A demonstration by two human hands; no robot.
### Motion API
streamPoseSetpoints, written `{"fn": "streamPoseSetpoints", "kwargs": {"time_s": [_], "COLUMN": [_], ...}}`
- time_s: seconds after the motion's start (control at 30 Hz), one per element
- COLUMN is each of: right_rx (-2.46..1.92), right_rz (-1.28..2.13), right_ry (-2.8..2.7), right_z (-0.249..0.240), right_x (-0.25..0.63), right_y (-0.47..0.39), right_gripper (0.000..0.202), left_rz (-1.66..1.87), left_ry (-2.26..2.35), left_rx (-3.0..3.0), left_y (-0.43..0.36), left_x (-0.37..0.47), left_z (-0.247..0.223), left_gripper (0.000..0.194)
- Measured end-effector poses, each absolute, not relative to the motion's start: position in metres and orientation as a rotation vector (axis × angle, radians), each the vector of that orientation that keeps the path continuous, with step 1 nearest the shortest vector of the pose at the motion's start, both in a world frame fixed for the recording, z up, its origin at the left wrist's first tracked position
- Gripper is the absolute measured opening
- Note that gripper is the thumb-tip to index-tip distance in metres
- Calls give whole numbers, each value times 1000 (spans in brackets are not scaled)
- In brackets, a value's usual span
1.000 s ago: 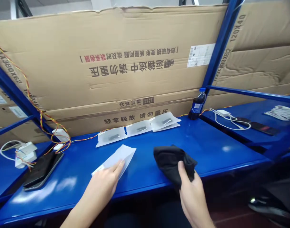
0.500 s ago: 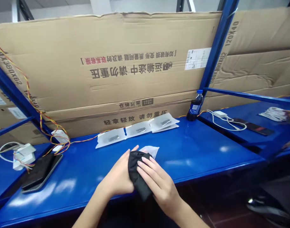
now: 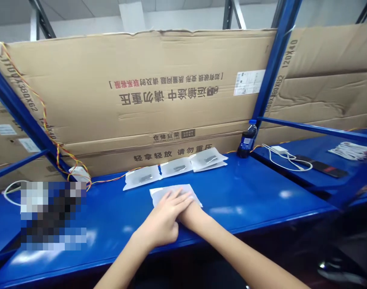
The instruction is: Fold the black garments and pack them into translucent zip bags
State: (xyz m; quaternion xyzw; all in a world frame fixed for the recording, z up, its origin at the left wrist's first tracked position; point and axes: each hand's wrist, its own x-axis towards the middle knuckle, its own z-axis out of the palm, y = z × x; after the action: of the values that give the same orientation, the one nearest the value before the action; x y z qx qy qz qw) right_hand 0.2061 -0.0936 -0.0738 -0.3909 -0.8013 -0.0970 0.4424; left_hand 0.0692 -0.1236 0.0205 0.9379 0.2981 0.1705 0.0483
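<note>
Your left hand (image 3: 164, 216) lies across your right hand (image 3: 191, 212), with its fingers stretched out and only a little apart. Its palm faces down, out of sight, and nothing shows pinched between the fingers. The right hand is mostly covered, so I cannot tell whether its fingers lie flat or curl around something. The white packet (image 3: 157, 194) is on the blue shelf (image 3: 111, 224), partly hidden by your stacked hands; its far edge and both far corners show.

The step in hand looks like pressing or smoothing at the packet (the contact itself is out of view, so take that as a judgement). With the left hand on top, the next move probably calls for lifting that one away first, then easing the right up without dragging the packet.

Behind it, near the cardboard (image 3: 171, 60), a left packet (image 3: 132, 179), a middle packet (image 3: 168, 168) and a right packet (image 3: 199, 158) lie in a row, each showing something dark inside. A bottle (image 3: 247, 140) stands upright beyond their right end.
</note>
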Motion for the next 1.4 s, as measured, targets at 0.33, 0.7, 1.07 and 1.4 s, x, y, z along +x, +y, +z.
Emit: {"fn": "streamPoseSetpoints", "kwargs": {"time_s": [0.33, 0.7, 1.07, 1.4], "right_rx": [-882, -788, -596, -404], "right_rz": [-26, -582, -555, -713], "right_ry": [-2380, -2027, -2012, -2128], "right_z": [-48, -43, -29, -35], "right_x": [245, 259, 240, 279], "right_y": [-105, -134, -159, -131], "right_gripper": [53, 24, 16, 22], "left_rz": [814, 1450, 1600, 1521], "left_ry": [937, 1023, 975, 1089], "left_rx": [3201, 3030, 2916, 2952], "left_y": [-149, -155, -162, -173], "left_x": [7, 17, 41, 23], "left_z": [-16, -19, -15, 3], "left_gripper": [59, 26, 17, 19]}}
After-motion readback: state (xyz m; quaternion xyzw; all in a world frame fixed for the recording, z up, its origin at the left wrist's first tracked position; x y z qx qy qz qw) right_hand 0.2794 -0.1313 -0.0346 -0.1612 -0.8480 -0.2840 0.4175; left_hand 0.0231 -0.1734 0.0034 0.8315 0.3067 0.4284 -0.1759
